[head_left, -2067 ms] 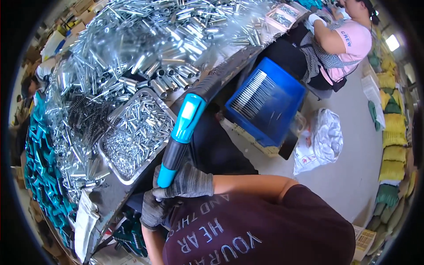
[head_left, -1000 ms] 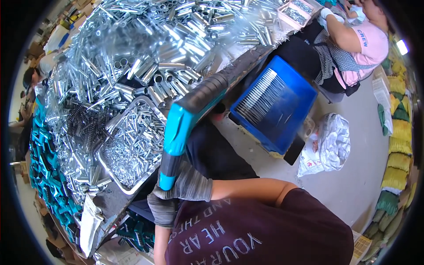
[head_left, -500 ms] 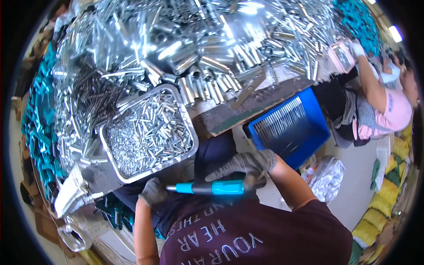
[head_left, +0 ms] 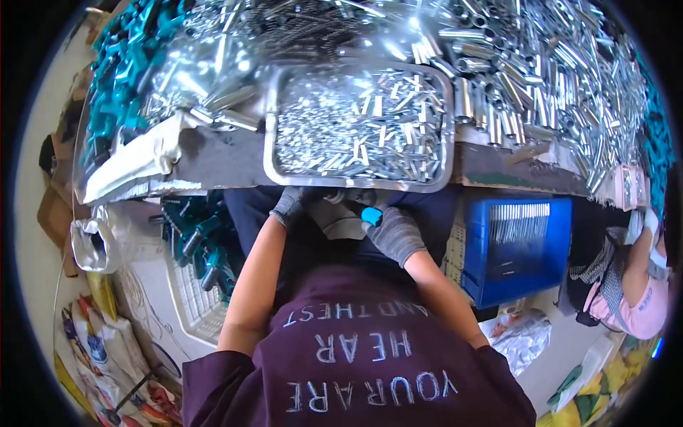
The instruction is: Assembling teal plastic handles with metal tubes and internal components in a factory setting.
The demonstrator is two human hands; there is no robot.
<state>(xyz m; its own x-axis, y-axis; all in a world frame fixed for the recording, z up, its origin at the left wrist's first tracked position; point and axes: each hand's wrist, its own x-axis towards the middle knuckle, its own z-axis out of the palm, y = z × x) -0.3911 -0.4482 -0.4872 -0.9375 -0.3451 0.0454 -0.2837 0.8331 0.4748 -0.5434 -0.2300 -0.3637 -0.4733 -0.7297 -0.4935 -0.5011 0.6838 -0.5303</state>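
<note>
While both gloved hands meet low at the person's lap, just under the table edge (head_left: 213, 167), the head view shows the right hand (head_left: 395, 233) clenched around a blue-handled tool (head_left: 371, 215); only the blue butt end shows, so its long axis cannot be told for certain. The left hand (head_left: 290, 205) sits just beside it to the left, fingers curled; whether it grips anything cannot be told. The right hand is the nearer to the tool. Directly ahead of both hands, on the table, lies a metal tray (head_left: 274, 167) of small silver pieces. A blue crate (head_left: 512, 274) stands to the right, a co-worker's arm (head_left: 637, 260) beyond it.
</note>
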